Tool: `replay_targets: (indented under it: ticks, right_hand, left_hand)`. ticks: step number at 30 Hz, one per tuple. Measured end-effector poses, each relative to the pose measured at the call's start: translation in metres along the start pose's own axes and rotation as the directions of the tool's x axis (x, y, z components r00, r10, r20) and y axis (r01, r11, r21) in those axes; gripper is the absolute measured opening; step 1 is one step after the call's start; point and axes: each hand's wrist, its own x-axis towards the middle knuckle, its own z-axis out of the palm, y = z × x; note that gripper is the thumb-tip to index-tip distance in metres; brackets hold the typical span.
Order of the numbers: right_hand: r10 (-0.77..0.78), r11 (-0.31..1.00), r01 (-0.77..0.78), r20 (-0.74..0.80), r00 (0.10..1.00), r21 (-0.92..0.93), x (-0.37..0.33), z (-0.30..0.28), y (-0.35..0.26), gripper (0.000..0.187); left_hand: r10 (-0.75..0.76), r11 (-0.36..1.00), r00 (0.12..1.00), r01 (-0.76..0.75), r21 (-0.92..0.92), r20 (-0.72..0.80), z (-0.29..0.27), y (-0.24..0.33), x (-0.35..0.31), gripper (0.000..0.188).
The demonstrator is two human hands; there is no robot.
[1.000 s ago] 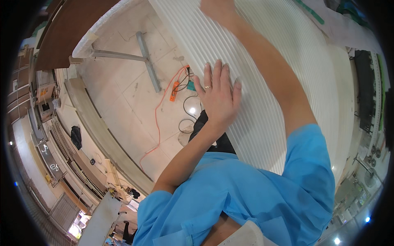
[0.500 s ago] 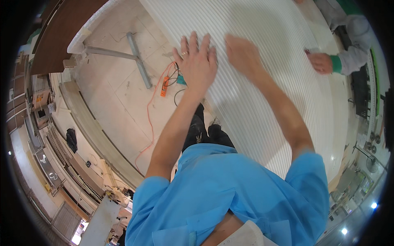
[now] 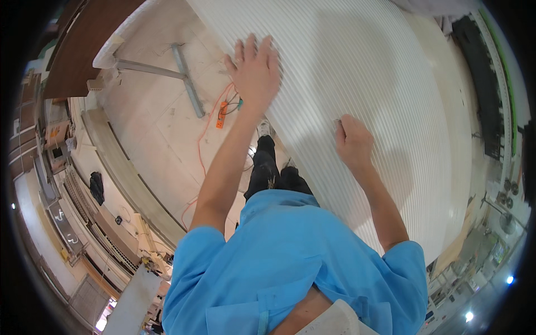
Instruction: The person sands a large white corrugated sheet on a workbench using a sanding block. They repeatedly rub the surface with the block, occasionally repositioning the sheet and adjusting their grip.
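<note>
A large white ribbed panel (image 3: 312, 84) lies in front of me and to my right. My left hand (image 3: 255, 75) is over its left edge, fingers spread, with nothing in the hand. Whether the palm touches the ribs I cannot tell. My right hand (image 3: 355, 142) is over the middle of the panel, its fingers curled closed. A tiny dark bit shows at the fingertips, too small to name.
To the left, an orange power strip (image 3: 221, 115) and its orange cord lie on the pale floor near a grey metal stand leg (image 3: 190, 84). Long boards (image 3: 128, 173) run along the left. At the top right, part of another person's grey clothing (image 3: 432, 5) shows.
My right hand has drawn back toward me and slightly right across the panel. My left hand has shifted a little forward and left. The other person's green-cuffed hand has left the right side.
</note>
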Motion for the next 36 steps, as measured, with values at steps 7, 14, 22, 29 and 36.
replay_targets:
  ticks: [7,14,22,29,36]
  right_hand:
    - [-0.126,0.986,0.125,0.002,0.992,-0.113,0.174,0.07,-0.036,0.004]
    - [-0.237,0.97,0.238,0.018,0.971,-0.041,0.453,0.162,-0.098,0.019]
    - [-0.302,0.953,0.302,-0.003,0.953,0.014,0.466,0.165,-0.096,0.019]
    - [-0.186,0.98,0.189,0.052,0.981,-0.055,0.202,0.068,-0.034,0.008]
    - [-0.038,0.996,0.043,0.06,0.997,-0.083,-0.004,0.0,0.004,0.008]
  left_hand:
    - [-0.092,0.96,0.996,0.087,-0.268,-0.009,-0.007,0.0,-0.005,0.046]
    - [-0.089,0.967,0.987,0.117,-0.227,0.132,-0.019,0.005,-0.007,0.049]
    - [-0.048,0.992,0.989,0.064,-0.11,0.143,-0.021,0.01,-0.004,0.048]
    - [0.074,0.997,0.995,-0.076,0.024,0.059,-0.011,0.004,0.001,0.047]
    - [0.235,0.972,0.971,-0.234,-0.032,0.045,0.006,0.008,0.001,0.049]
